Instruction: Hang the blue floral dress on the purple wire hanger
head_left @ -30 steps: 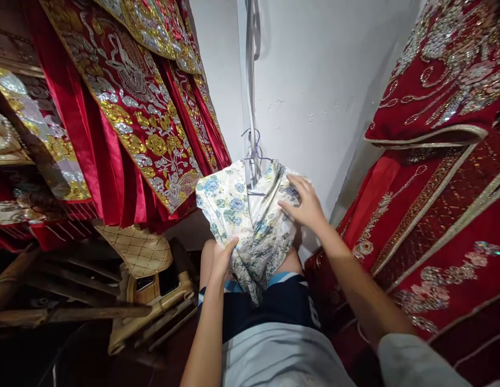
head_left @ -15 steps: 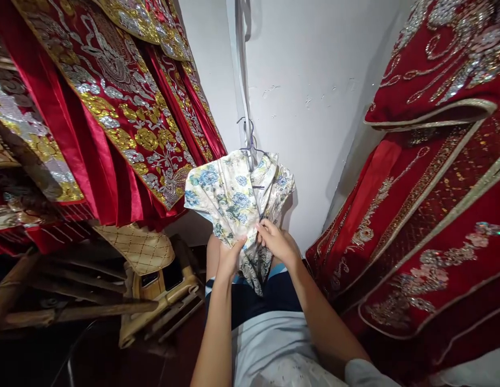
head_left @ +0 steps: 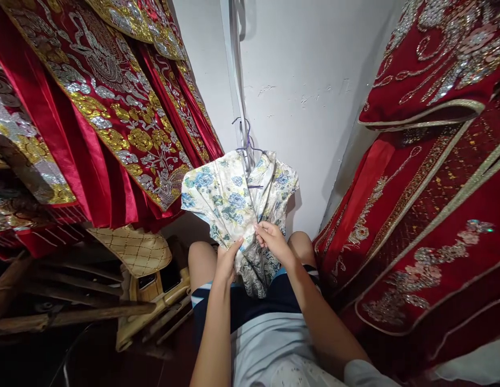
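Observation:
A short-sleeved white garment with blue flowers (head_left: pixel 228 196) hangs on a thin dark hanger (head_left: pixel 247 141) in front of me. My left hand (head_left: pixel 229 259) grips its lower front on the left, thumb on the cloth and the other fingers mostly behind it. At the front opening's edge, my right hand (head_left: pixel 271 240) pinches the fabric between thumb and fingers. The garment's lower part drapes between my knees, over my dark shorts. A small dark strip lies inside the collar.
Red garments with gold and silver embroidery (head_left: pixel 125 107) hang at left. Beaded red garments (head_left: pixel 415 215) crowd the right side. A bamboo chair (head_left: pixel 153 306) stands at lower left, under a cream quilted cloth (head_left: pixel 133 250). A pale strap (head_left: pixel 236 64) runs down the white wall (head_left: pixel 298 70).
My knees have spread apart. The garment's right sleeve side has opened out flatter, and its lower part hangs rounder. Both hands keep their hold; the view has shifted slightly.

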### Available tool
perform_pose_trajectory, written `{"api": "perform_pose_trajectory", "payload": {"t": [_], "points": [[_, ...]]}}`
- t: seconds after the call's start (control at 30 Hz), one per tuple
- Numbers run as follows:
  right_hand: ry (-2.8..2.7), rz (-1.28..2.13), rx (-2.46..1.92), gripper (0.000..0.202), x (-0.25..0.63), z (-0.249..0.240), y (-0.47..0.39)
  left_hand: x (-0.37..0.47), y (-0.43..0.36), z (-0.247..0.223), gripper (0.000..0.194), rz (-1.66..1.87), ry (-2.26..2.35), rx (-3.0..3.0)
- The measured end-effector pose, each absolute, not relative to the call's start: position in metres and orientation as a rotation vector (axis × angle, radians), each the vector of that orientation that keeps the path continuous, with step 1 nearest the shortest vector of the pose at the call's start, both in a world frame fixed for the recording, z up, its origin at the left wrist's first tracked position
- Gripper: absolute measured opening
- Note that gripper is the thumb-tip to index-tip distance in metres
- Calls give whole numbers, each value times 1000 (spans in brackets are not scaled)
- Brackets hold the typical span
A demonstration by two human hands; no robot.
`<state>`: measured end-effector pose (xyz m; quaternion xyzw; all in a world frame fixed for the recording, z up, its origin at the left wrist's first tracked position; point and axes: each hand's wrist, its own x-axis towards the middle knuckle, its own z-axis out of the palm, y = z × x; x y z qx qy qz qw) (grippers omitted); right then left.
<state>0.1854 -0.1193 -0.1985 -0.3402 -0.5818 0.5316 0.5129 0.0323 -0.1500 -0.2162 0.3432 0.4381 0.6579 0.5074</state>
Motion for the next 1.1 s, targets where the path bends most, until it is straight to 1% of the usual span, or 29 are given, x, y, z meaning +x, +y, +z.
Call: {"api": "perform_pose_trajectory", "payload": {"t": [0.07, 0.17, 0.23, 0.27, 0.3, 0.37, 0.43, 0.5, 0.6, 0.7, 0.8, 0.87, 0.93, 1.0, 1.07, 1.1], "points": [[-1366, 1247, -840, 43, 188, -198, -120, 32, -149, -224, 41, 1669, 1185, 854], [-1393, 1202, -858, 41, 190, -198, -121, 37, -151, -238, 51, 2110, 1499, 954], [-1428, 1175, -849, 40, 192, -196, -121, 44, -154, -244, 57, 2366, 1603, 1181], [-1443, 1169, -842, 40, 193, -195, -122, 48, -155, -245, 55, 2378, 1587, 1349], [-1459, 1173, -834, 39, 194, -192, -123, 53, -155, -244, 50, 2302, 1533, 1524], [-1499, 1219, -809, 38, 197, -186, -125, 61, -152, -239, 38, 2031, 1381, 1759], [-1546, 1284, -783, 37, 202, -179, -127, 68, -146, -230, 24, 1812, 1283, 1836], [-1577, 1339, -776, 36, 207, -169, -124, 71, -141, -222, 14, 1713, 1242, 1866], [-1478, 1408, -873, 29, 215, -141, -104, 73, -140, -215, 14, 1547, 1282, 1977], [-1287, 1436, -980, 22, 220, -94, -66, 81, -151, -209, 17, 1173, 1429, 2240], [-1235, 1429, -960, 27, 219, -42, -28, 91, -160, -199, 22, 689, 1495, 2518], [-1223, 1418, -955, 31, 214, -19, -14, 92, -158, -189, 27, 497, 1516, 2578], [-1231, 1392, -954, 31, 210, -10, -12, 87, -149, -178, 24, 433, 1509, 2575], [-1279, 1335, -918, 28, 207, -13, -19, 77, -134, -163, 16, 449, 1481, 2564], [-1346, 1274, -864, 27, 206, -21, -29, 64, -116, -140, 8, 681, 1471, 2521], [-1378, 1250, -840, 27, 206, -25, -34, 58, -107, -126, 11, 900, 1464, 2471]]}}
